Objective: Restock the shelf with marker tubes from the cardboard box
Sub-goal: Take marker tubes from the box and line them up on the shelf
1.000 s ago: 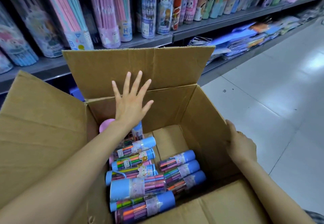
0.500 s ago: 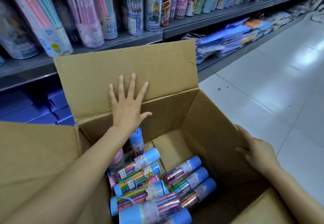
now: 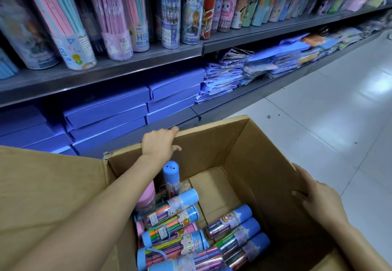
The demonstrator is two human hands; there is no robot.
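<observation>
The open cardboard box (image 3: 244, 149) stands on the floor in front of the shelf (image 3: 148, 62). Several marker tubes (image 3: 176, 217) with blue caps lie in its bottom; one blue-capped tube (image 3: 170, 175) stands upright near the far left corner, beside a pink-capped one (image 3: 146, 196). My left hand (image 3: 158, 143) grips the box's far rim, fingers bent over the outside and thumb inside. My right hand (image 3: 318, 200) holds the top of the right wall, fingers reaching inside. Neither hand holds a tube.
The upper shelf carries tall pencil tubes (image 3: 118, 26) leaning in a row. Below it are stacked blue flat boxes (image 3: 110, 109) and bagged blue packs (image 3: 222, 75). The box's left flap (image 3: 53, 196) lies spread out. White tiled floor (image 3: 328, 111) extends to the right.
The far flap, upright before, has been pushed down outward out of sight, and my left hand went from flat on it to over the rim. The view dropped toward the lower shelf.
</observation>
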